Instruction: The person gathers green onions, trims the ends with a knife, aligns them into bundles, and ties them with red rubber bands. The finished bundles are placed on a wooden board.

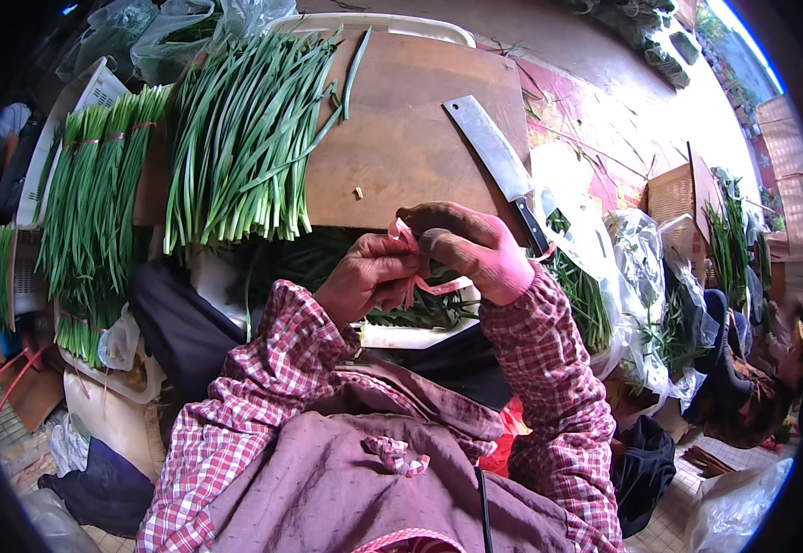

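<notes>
My bare left hand (pixel 372 276) and my right hand (pixel 477 245), in a pink glove with dark, soiled fingers, meet at the near edge of a brown wooden board (pixel 415 138). Between their fingertips both pinch a pink plastic tie strip (pixel 405 235), its tail hanging toward the right. A cleaver (pixel 494 148) with a black handle lies on the board's right side, its handle close to my right hand. Loose green garlic chives (pixel 249 145) lie in a thick pile on the board's left, cut ends toward me. A small pale scrap (pixel 358 193) rests mid-board.
Tied chive bundles (pixel 101 186) stand at the left by a white plastic crate (pixel 101 86). Below the board is a white tray (pixel 415 336) with greens. Plastic bags of greens (pixel 633 276) stand at the right, near another person's dark shoe (pixel 719 345).
</notes>
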Tool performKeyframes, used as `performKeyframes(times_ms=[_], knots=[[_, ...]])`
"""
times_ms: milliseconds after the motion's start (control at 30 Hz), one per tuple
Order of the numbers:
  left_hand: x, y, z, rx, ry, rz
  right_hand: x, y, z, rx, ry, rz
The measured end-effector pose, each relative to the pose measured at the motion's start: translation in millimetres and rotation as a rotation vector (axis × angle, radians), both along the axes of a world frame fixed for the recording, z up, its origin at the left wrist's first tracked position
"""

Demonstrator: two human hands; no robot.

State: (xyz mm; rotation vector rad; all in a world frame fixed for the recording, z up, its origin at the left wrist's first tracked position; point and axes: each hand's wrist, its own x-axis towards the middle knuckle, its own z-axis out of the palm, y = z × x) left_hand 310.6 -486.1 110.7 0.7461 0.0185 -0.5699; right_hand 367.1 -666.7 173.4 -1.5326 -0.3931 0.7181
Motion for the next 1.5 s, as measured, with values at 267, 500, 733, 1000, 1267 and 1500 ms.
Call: performKeyframes(times_ms=[267,500,733,1000,1267,1500], knots=[[-5,-3,-4,0.206,-0.058,0.051,-6,24,-19,-0.023,-0.094,-0.139],[-7,-8,1,0.195,0.018,0.262,-15,27,-42,0.024,-0.117,-0.383],[-4,-9,-14,0.298,0.007,0.255,-19,25,-49,0.175,0.351,-0.479],[22,1,-40,0.026,0.134,0.620,3,-43,-6,-0.427,0.296,0.146],[75,-24,-65,-0.014,0.343,0.868,111,-155,19,-1.701,-0.851,-0.250],[43,3,-52,0.097,0.255,0.695,44,-27,-5,-0.984,-0.891,-0.050]])
